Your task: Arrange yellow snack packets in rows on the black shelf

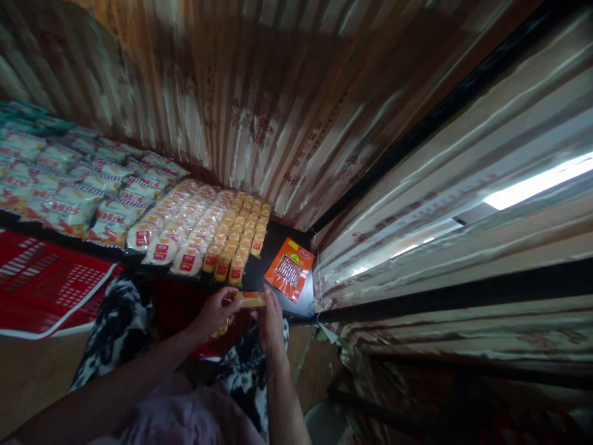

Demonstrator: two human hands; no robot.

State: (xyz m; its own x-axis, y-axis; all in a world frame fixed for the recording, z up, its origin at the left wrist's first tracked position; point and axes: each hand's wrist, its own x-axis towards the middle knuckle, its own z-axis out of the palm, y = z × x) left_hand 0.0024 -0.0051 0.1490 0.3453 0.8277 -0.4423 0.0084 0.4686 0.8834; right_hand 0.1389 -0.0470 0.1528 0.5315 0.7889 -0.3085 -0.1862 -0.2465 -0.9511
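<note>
Two hands, the left hand [217,311] and the right hand [270,318], and one bar [250,300] between them; from there, one orange packet [290,270] at 2 o'clock, four rows of yellow bars [236,242] at 12, three rows of white packs [178,225] at 11, uncountable overlapping bags [74,207] at 10, one red basket [41,278] at 9

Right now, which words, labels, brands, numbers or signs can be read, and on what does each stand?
None can be read with certainty.
White bags: lettering, blurred.
Round white packs: red labels, too small.
Yellow packs in rows: red tags, too small.
Held yellow pack: red print, blurred.
Orange packet: logo, blurred.
Plastic sheeting: printed characters, blurred.
</note>
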